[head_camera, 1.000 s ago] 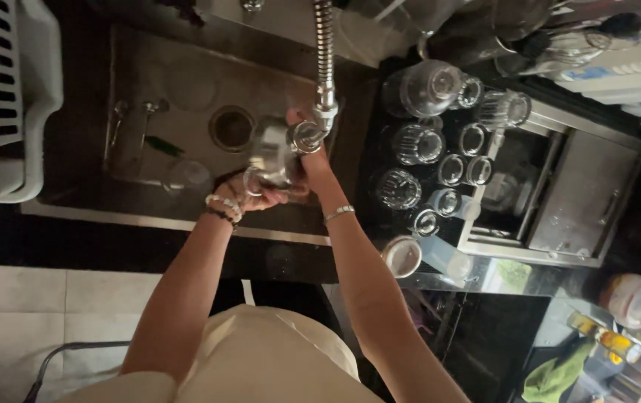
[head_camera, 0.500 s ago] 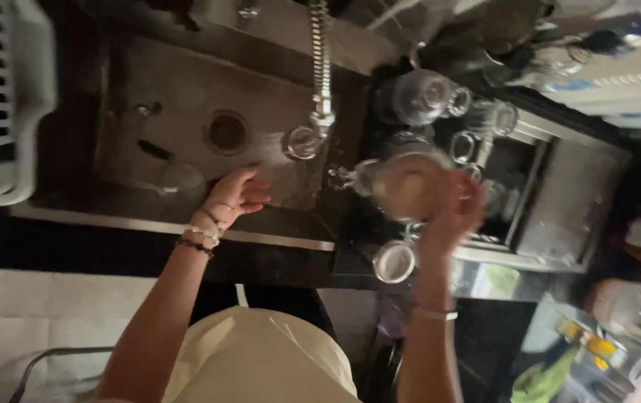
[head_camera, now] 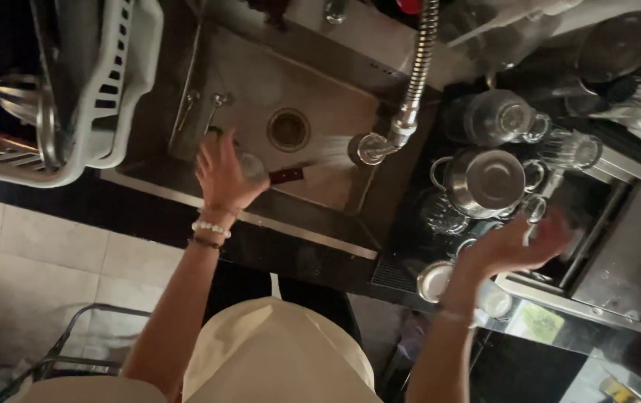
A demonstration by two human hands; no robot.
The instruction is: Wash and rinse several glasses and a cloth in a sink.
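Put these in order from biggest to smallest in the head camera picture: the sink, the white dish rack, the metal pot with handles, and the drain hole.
1. sink, biggest.
2. white dish rack; it is cut off by the picture's edge, so its full size is unsure.
3. metal pot.
4. drain hole, smallest.

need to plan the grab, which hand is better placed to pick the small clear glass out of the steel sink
Left. The left hand hovers open right over the small clear glass in the steel sink; the right hand is off by the drying mugs.
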